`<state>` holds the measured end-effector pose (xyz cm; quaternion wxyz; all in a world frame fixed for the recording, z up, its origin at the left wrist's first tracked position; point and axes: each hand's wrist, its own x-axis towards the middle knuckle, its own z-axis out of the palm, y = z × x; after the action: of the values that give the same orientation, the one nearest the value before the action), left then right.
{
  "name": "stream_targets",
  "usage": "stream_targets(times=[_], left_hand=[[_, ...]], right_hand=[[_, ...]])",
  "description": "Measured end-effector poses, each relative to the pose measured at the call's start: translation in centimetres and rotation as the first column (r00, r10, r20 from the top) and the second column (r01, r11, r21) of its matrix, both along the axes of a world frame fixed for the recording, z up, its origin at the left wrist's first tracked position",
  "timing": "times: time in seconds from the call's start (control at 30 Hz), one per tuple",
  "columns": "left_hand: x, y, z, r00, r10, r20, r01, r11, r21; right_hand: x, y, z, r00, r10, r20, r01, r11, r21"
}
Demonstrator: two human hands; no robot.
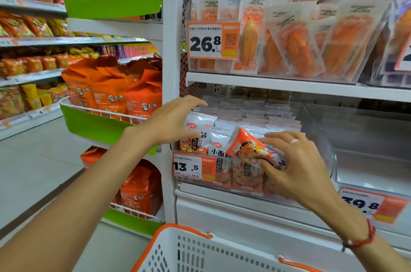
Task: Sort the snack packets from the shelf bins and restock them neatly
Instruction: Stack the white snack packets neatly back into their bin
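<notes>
A clear bin (226, 185) on the lower shelf holds several white-and-orange snack packets (219, 141) standing in rows. My right hand (293, 162) pinches one tilted orange snack packet (246, 144) at the front of the bin, thumb under it and fingers on top. My left hand (172, 119) hovers at the bin's left end with fingers spread and slightly bent, its fingertips at the packets there; it grips nothing that I can see. An orange tag reading 13.5 (194, 167) hangs on the bin's front.
A white basket with orange handles (184, 249) sits below my hands. Above, another clear bin (347, 79) holds pale orange pouches behind a 26.8 tag (213, 41). A clear compartment (367, 138) lies right of the snack bin. Green wire racks of orange bags (115, 93) stand left.
</notes>
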<state>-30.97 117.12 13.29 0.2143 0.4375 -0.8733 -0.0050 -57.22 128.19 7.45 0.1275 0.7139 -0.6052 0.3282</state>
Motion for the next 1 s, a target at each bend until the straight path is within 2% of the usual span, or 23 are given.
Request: stream_targets(times=[0.07,0.13,0.23,0.43,0.53,0.6,0.87,0.93,1.0], left_hand=[[-0.4,-0.5,0.7,0.980,0.030,0.197,-0.040,0.998,0.045],[-0.6,-1.0,0.9,0.959,0.066,0.275,-0.095,0.991,0.093],[-0.5,-0.6,0.6,0.931,0.069,0.360,-0.090,0.995,0.043],[0.7,-0.9,-0.9,0.948,0.088,0.306,-0.091,0.996,-0.006],[-1.3,-1.1,-0.9,0.901,0.086,0.426,-0.067,0.996,-0.061],[-2.7,-1.3,-1.4,0.885,0.045,0.464,-0.045,0.999,-0.010],[-1.9,-1.2,-1.3,0.912,0.083,0.401,-0.152,0.978,0.142],[-1.4,-0.5,-1.0,0.922,0.106,0.374,-0.155,0.982,0.105],[-1.1,0.3,-1.9,0.973,0.103,0.204,-0.106,0.994,0.004]], right_hand=[[-0.2,-0.6,0.6,0.996,0.009,-0.089,-0.003,0.998,0.061],[-0.4,-1.0,1.2,0.998,0.029,-0.051,-0.019,0.984,0.176],[-0.6,-1.6,1.2,0.998,0.053,-0.017,-0.049,0.979,0.198],[-0.6,-1.5,0.2,0.996,0.084,0.029,-0.087,0.986,0.141],[-0.7,-1.5,0.1,0.995,0.097,0.028,-0.100,0.985,0.143],[-0.7,-1.5,0.1,0.995,0.101,0.021,-0.103,0.985,0.137],[-1.2,-1.4,-0.4,0.993,0.118,0.008,-0.118,0.982,0.150],[-1.1,-1.4,-0.5,0.992,0.123,0.005,-0.122,0.983,0.139],[-1.1,-1.3,-0.5,0.993,0.121,-0.001,-0.120,0.983,0.136]])
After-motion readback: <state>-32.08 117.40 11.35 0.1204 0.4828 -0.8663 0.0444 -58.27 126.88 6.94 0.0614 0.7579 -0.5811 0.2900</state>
